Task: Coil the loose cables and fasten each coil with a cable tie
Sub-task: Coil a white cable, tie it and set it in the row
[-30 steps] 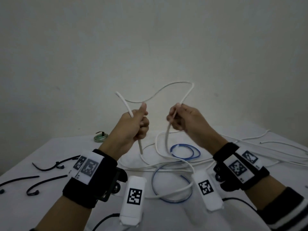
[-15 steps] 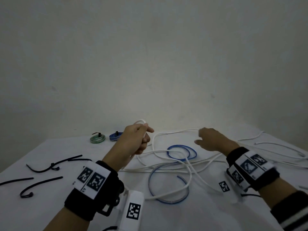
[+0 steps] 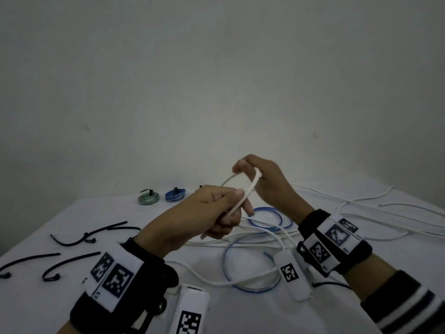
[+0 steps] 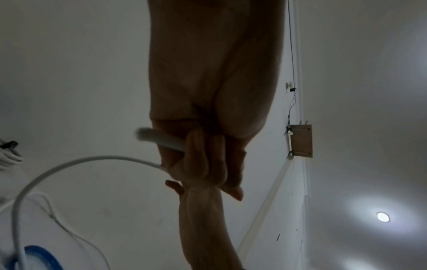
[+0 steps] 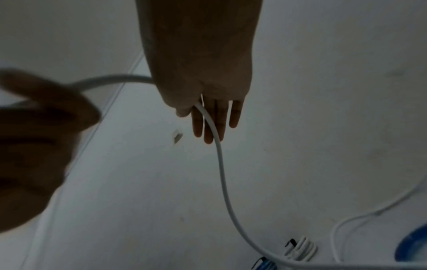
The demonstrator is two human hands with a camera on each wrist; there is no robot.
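White cable looped above table, L hand gripping it, R hand fingers straight, thumb hooked over

Your left hand is raised in front of you, fingers curled tight around a cable. Your right hand is just beyond it, fingers straight, thumb pressing the loop.

A plain pale wall rises behind the white-covered table, dimly lit. Overhead, a round ceiling light glows, and a small wooden box hangs on the wall.
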